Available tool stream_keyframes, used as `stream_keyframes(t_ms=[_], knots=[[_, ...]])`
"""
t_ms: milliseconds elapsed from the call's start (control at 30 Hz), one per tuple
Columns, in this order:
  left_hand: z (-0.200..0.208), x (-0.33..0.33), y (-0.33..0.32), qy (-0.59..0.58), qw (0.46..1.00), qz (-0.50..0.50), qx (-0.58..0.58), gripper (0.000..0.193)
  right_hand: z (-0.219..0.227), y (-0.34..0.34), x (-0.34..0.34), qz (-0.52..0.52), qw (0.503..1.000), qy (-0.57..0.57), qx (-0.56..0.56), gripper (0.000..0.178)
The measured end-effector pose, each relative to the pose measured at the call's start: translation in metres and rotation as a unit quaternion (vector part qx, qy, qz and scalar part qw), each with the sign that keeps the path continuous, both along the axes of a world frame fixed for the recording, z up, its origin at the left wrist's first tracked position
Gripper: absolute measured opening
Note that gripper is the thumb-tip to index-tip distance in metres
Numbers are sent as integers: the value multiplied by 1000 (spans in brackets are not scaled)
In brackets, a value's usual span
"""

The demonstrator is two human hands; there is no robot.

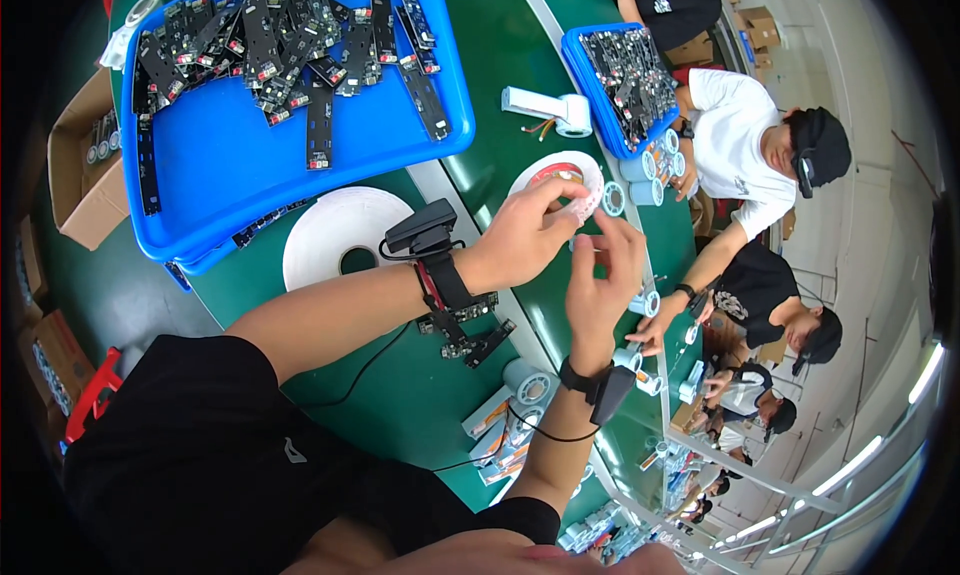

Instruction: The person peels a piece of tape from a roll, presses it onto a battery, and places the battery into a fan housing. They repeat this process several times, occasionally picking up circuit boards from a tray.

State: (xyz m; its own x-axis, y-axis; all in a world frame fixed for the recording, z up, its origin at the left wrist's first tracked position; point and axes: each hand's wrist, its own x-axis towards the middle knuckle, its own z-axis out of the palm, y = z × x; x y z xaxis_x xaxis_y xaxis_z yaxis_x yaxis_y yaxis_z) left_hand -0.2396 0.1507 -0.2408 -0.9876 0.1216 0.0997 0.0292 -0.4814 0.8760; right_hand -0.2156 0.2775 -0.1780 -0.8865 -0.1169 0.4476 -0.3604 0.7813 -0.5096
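Observation:
My left hand [520, 231] reaches in over the middle of the table, its fingers curled at the near rim of a white roll [522, 180] with a red centre, gripping it. Close by on the right, my right hand [608, 280] is raised with thumb and fingers bent toward each other in a pinch. Whatever lies between those fingertips is too small to make out. A light-blue ring [613, 199] lies just beyond my right fingertips. Under my left forearm sits a large white reel [330, 225] with a dark hole.
A blue tray [240, 145] of black circuit boards stands at upper left; a second blue tray [628, 147] stands across the table. A white handheld fan [573, 115] with loose wires lies between. Fan housings [527, 382] are near my right elbow. Several co-workers [765, 145] sit opposite.

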Motion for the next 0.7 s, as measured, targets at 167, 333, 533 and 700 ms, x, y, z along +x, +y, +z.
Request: stream_keyframes(t_ms=[167, 333, 533, 700], knots=[[-4, 3, 5, 126, 987, 12, -102, 35, 1, 8, 10, 11, 996, 12, 83, 19], [-7, 1, 8, 138, 977, -54, -155, 34, -10, 22, 15, 12, 1000, -12, -11, 15], [-9, 0, 13, 53, 986, -134, -86, 35, -27, 32, 20, -59, 959, -127, -245, 18], [-6, -9, 9, -65, 996, -66, -16, 37, -15, 63, -1, 83, 763, -113, -631, 26]])
